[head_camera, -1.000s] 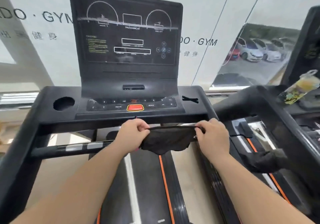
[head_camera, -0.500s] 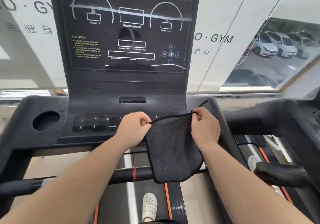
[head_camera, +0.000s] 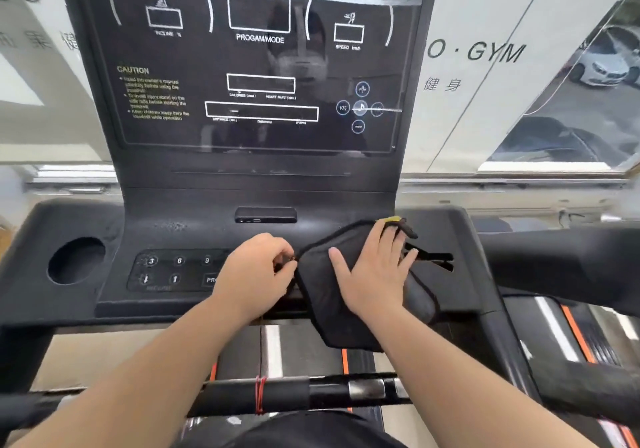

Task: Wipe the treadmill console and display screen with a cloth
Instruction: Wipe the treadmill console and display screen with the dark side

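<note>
Cloth, dark and roughly flat, is laid over the right half of the treadmill console, its lower part hanging past the console's front edge. It is pressed down by the right hand, whose fingers are spread flat on the fabric, while its left edge is pinched by the thumb and fingertips of the left hand. A small yellow tag is seen at the cloth's far corner, near the right fingertips.

Part of the button panel is covered by the left hand and the cloth; the numbered keys further left are exposed. Above, the display screen is marked by a pale streak across its upper part and has seemingly not been wiped yet.

Several slips are judged possible from here. Keys could be pressed by accident if the cloth is pushed hard across the panel. The overhanging part could be dragged off the edge and dropped toward the belt if the flat palm loses its hold. The narrow slot just right of the hand could snag a corner.
</note>
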`<action>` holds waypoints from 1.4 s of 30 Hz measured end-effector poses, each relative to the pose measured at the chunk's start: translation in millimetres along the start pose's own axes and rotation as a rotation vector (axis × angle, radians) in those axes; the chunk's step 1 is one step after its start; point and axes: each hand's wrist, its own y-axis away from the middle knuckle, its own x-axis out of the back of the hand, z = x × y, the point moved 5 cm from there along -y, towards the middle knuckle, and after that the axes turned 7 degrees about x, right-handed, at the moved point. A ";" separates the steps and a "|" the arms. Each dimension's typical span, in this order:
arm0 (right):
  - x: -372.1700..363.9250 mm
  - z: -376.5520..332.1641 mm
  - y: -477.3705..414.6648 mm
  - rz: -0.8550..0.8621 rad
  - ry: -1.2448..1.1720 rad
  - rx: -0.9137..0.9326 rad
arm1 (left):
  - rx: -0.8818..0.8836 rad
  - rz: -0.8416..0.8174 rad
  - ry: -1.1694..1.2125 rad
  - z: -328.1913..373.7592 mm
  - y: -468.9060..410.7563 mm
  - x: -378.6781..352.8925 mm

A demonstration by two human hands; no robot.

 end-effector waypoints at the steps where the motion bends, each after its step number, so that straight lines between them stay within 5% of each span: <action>1: -0.6 -0.6 -3.5 -0.010 0.008 -0.002 | -0.013 0.032 -0.026 -5.0 -0.6 4.2; 11: -10.0 -31.2 -35.3 -0.033 0.106 0.010 | -0.084 0.119 -0.299 -74.1 7.6 27.3; 20: -26.5 -54.1 1.9 -0.087 0.243 0.404 | -0.162 0.079 -0.424 -99.5 8.5 29.7; 28: -9.3 8.5 -1.6 -0.047 0.272 0.155 | -0.137 0.119 -0.361 -105.6 5.6 30.9; 34: -8.5 -19.6 -44.5 -0.041 0.191 0.007 | -0.133 0.126 -0.355 -107.9 5.3 30.9; 42: -20.6 -55.4 3.5 -0.158 0.274 0.524 | -0.118 0.125 -0.368 -107.2 5.3 29.6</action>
